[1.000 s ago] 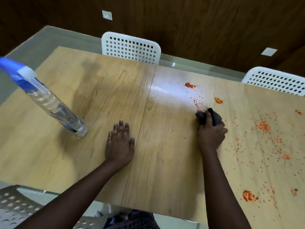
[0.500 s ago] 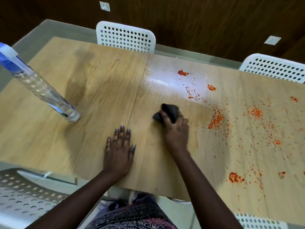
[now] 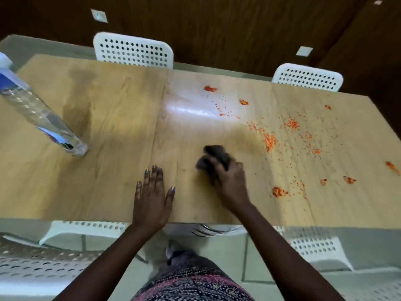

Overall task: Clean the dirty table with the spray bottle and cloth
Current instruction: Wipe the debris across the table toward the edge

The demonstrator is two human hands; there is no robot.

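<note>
Head view: wooden table (image 3: 121, 131), pale, backed by dark panelling and two white chairs (image 3: 133, 51). Left hand (image 3: 153, 192) flat near the table's front edge, fingers straight, holding nothing, probably bracing. Right hand (image 3: 230, 181) just beside it, clenched round a dark cloth (image 3: 213, 157) pressed onto the table, blurred, likely mid-wipe. Orange crumbs (image 3: 270, 141) scattered over the table's right half, not yet cleared. Spray bottle (image 3: 39, 118) upright at the table's left end, well clear of the wiping.
</note>
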